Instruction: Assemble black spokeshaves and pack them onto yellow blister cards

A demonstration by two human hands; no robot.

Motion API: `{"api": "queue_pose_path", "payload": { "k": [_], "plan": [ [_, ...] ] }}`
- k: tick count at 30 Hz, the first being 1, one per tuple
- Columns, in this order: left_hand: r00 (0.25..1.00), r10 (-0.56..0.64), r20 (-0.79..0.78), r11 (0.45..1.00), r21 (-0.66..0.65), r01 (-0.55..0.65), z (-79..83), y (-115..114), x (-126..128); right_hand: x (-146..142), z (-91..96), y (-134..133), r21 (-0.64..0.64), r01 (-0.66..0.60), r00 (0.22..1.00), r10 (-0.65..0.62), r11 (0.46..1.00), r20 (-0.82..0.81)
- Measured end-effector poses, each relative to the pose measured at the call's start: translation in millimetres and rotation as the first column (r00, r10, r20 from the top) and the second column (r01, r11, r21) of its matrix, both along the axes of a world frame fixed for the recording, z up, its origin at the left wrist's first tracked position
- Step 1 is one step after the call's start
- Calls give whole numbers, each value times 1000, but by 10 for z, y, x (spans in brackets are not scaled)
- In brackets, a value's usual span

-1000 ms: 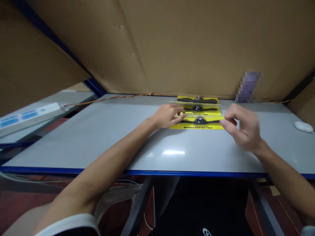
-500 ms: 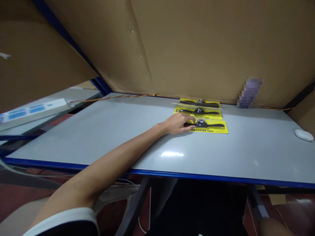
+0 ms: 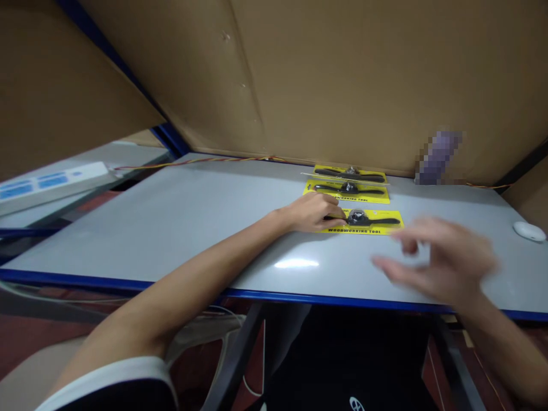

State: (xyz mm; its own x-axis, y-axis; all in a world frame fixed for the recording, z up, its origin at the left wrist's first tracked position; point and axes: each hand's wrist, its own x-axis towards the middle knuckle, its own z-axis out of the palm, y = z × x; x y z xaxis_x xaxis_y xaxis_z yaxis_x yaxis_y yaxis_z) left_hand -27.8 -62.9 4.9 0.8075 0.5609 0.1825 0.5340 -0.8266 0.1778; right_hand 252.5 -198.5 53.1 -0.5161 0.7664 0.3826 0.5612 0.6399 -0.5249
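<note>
Grey tabletop (image 3: 171, 228) with a blue front edge, closed in behind by cardboard panels (image 3: 342, 80). Contents, left to right:

- white power strip (image 3: 51, 185) on the neighbouring surface, far left, well apart from both hands.
- twisted wire (image 3: 214, 161), red and yellow, along the back edge.
- left hand (image 3: 312, 212): palm down, fingers curled onto the left end of the nearest card (image 3: 377, 229). Whether it pinches the card or only presses it flat cannot be told.
- three yellow blister cards in a row running back to the cardboard. The nearest card lies flat and carries a black spokeshave (image 3: 358, 217). The middle card (image 3: 372, 197) lies a little apart behind it. The far card (image 3: 351, 174) sits by the wall. The two nearer ones read WOODWORKING TOOL.
- right hand (image 3: 445, 260): empty, fingers spread and loose, blurred, above the table's front edge, near the card's right end but not touching it.
- white rounded object (image 3: 530, 230), possibly a mouse, far right.

Handling note: the card looks thin and the tabletop slick, so a one-sided push would likely skew it. It seems best to bear down on the flat card rather than the raised blister, and to bring the right hand to the free right end — both ends governed evenly, neighbouring cards undisturbed.
</note>
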Motion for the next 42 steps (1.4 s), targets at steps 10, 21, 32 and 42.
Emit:
{"api": "queue_pose_path", "payload": {
  "k": [10, 21, 32, 42],
  "plan": [
    [861, 508, -1, 857, -99, -506, 1, 376, -581, -234, -521, 1364, 153, -127, 837, 23, 980, 546],
    [822, 431, 372, 679, -733, -24, 51, 296, -478, -264, -553, 1143, 378, -5, 910, -153, 926, 385],
    [660, 718, 223, 466, -858, -216, -41, 521, -563, -383, -675, 1179, 355, 31, 912, -172, 934, 373],
    [528, 756, 387, 644, -581, -497, -104, 539, -429, -491, -641, 1118, 307, 112, 905, -225, 945, 362]
  ]
}}
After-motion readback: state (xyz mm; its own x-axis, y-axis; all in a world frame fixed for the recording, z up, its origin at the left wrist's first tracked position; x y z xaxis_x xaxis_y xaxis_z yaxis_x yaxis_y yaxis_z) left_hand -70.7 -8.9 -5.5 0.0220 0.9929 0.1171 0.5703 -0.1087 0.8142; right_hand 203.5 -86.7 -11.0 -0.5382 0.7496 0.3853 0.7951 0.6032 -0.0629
